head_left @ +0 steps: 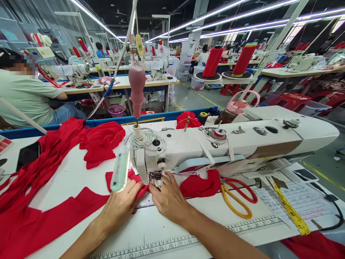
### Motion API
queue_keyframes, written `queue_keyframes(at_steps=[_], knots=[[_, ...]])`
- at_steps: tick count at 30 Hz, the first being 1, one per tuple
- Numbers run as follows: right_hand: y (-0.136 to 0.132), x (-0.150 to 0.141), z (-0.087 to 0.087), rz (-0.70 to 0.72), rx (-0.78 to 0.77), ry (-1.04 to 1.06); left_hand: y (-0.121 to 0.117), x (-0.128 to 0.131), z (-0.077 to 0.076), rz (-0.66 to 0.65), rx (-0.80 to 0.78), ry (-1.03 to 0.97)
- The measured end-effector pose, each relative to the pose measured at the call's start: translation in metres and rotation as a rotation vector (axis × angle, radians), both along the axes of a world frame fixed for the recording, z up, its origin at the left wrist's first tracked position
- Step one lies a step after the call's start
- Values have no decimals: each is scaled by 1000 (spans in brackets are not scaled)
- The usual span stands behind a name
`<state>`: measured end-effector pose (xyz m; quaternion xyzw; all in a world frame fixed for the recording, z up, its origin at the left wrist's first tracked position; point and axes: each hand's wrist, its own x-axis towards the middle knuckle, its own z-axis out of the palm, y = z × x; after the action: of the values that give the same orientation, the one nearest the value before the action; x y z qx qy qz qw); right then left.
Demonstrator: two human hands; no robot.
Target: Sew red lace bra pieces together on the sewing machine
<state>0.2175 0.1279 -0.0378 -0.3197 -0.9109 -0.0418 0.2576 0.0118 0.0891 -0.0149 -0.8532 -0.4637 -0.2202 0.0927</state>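
Red fabric (141,192) passes under the needle area of a white sewing machine (185,144). My left hand (120,201), its fingers bent together, grips the fabric just left of the presser foot (157,180). On the other side, my right hand (169,199) has thumb and fingers closed on the cloth close to the foot. The fingertips of both hands are partly hidden by fabric and the machine head. More of the red cloth (201,185) bunches to the right of my right hand. A pale green lamp (120,171) hangs above my left hand.
Scissors (237,198) with red and orange handles lie to the right, near a yellow tape measure (289,208) on written paper (312,205). Red fabric pieces (54,216) spread across the left side, beside a dark phone (27,155). A co-worker (29,93) sits at far left.
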Motion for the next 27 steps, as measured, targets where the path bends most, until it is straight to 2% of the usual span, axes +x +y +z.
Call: queue_keyframes(at_steps=[17, 27], knots=[[-3, 2, -2, -30, -85, -69, -6, 9, -7, 35, -10, -71], [-1, 2, -6, -4, -88, -12, -5, 9, -12, 37, -75, -105]])
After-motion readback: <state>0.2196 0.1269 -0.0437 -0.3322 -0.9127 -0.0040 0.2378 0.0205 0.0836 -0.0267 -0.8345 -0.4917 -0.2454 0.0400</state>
